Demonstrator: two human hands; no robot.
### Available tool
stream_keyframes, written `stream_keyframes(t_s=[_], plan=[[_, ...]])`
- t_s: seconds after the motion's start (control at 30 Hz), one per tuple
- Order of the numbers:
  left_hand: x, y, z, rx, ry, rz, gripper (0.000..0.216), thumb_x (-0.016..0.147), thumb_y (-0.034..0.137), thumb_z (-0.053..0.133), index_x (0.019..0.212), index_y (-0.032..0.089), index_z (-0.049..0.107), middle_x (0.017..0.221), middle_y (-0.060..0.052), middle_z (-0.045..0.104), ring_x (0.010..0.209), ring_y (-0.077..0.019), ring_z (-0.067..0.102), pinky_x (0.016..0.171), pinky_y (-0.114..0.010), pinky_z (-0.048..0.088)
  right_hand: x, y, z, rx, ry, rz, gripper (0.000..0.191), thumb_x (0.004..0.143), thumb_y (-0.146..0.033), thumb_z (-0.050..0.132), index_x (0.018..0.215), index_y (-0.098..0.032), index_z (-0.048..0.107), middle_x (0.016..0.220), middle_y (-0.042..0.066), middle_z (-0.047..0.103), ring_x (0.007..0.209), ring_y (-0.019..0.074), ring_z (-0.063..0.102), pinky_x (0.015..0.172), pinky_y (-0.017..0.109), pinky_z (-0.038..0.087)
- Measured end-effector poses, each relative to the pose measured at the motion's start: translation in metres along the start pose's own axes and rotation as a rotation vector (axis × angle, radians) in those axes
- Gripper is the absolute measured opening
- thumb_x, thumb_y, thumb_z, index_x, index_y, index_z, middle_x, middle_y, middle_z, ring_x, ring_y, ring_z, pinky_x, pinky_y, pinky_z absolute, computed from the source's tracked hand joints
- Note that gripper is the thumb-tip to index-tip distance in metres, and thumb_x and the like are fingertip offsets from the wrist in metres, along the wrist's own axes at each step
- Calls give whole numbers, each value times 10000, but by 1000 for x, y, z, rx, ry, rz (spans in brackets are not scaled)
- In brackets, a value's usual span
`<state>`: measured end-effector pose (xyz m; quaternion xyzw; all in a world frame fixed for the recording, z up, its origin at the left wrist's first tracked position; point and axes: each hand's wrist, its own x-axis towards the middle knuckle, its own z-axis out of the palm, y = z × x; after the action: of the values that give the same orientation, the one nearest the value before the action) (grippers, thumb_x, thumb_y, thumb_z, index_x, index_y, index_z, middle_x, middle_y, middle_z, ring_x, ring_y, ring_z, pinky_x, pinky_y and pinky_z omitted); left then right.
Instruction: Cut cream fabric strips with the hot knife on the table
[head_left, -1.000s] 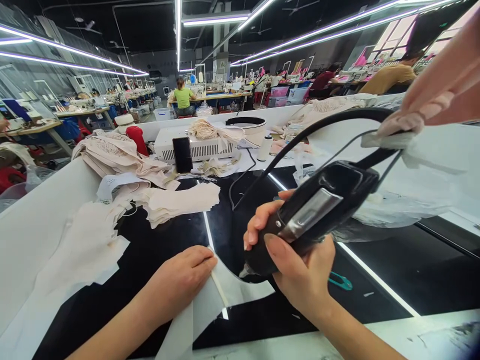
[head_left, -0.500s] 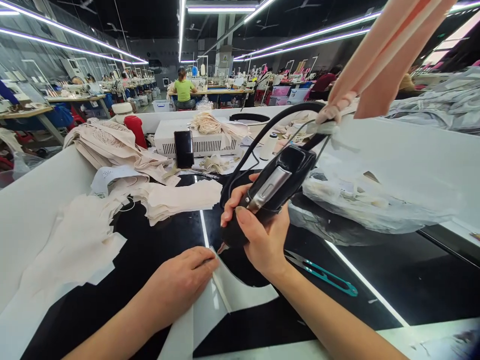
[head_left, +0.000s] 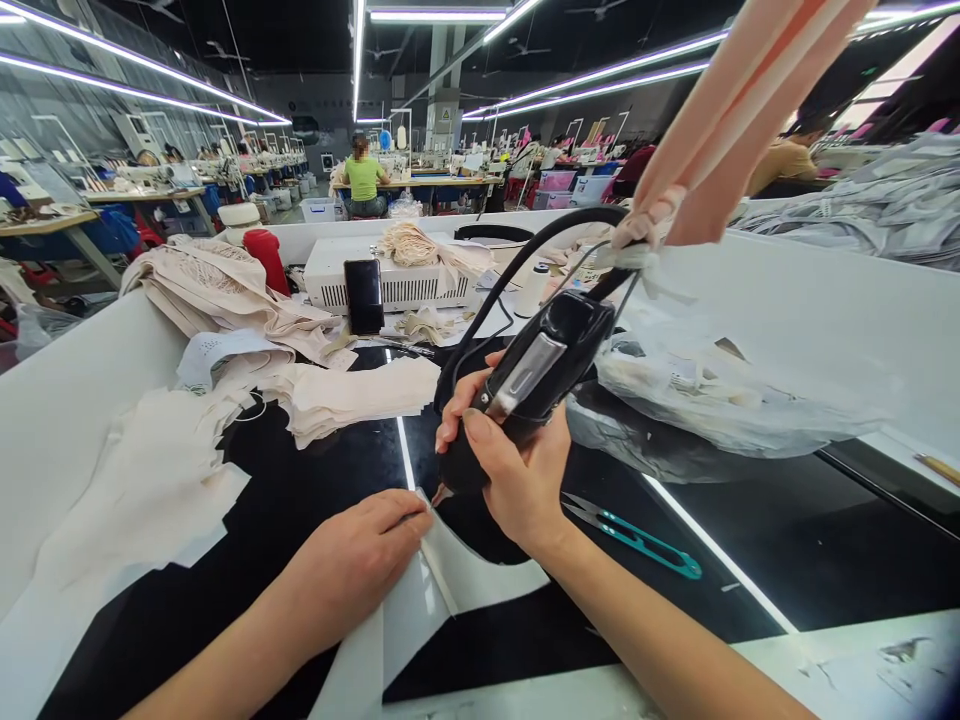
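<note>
My right hand (head_left: 525,470) is wrapped around a black corded handheld tool (head_left: 559,345) with a metal lever along its body. Its copper-coloured tip (head_left: 442,494) points down, close to the fingertips of my left hand (head_left: 375,550). Those fingers are pinched on the upper corner of a pale fabric piece (head_left: 491,590), which lies on the glossy black tabletop (head_left: 442,655). A narrow light strip runs along the fabric below my fingers. Right of my right hand rest thread snips (head_left: 645,545) with a teal handle.
Pink cloth strips (head_left: 705,130) suspend the tool's cable from above. Stacked pale fabric pieces (head_left: 360,400) and a cloth heap (head_left: 210,290) lie left. Behind stand a phone (head_left: 364,297) and a white vented box (head_left: 330,265). A clear plastic bag (head_left: 750,410) spreads at right.
The view has shifted slightly, moving the scene a little leftward. Both hands, the tool and the fabric keep nearly the same positions relative to each other.
</note>
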<state>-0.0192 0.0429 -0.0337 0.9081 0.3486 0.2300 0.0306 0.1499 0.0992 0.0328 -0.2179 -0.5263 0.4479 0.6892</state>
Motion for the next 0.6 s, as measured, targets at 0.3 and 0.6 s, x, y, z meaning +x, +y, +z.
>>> stream_keyframes(t_s=[0.3,0.6], plan=[[-4,-2,0,16,-57,-22,285,1061,143,413,1277,162,598,1295,-122,657,1171,-228,670,997,-349,593,-8,-3,-9,55,-27,-66,320,860,-234,755,1070,-271,517,839,-63,632,576,105,606,521,251,546],[-7,-4,0,8,-53,-11,289,1058,151,443,1298,196,597,1328,-118,645,1218,-220,653,1031,-343,567,-9,-3,-5,45,-9,-32,347,826,-215,740,1066,-264,494,808,-66,633,561,105,596,508,250,543]])
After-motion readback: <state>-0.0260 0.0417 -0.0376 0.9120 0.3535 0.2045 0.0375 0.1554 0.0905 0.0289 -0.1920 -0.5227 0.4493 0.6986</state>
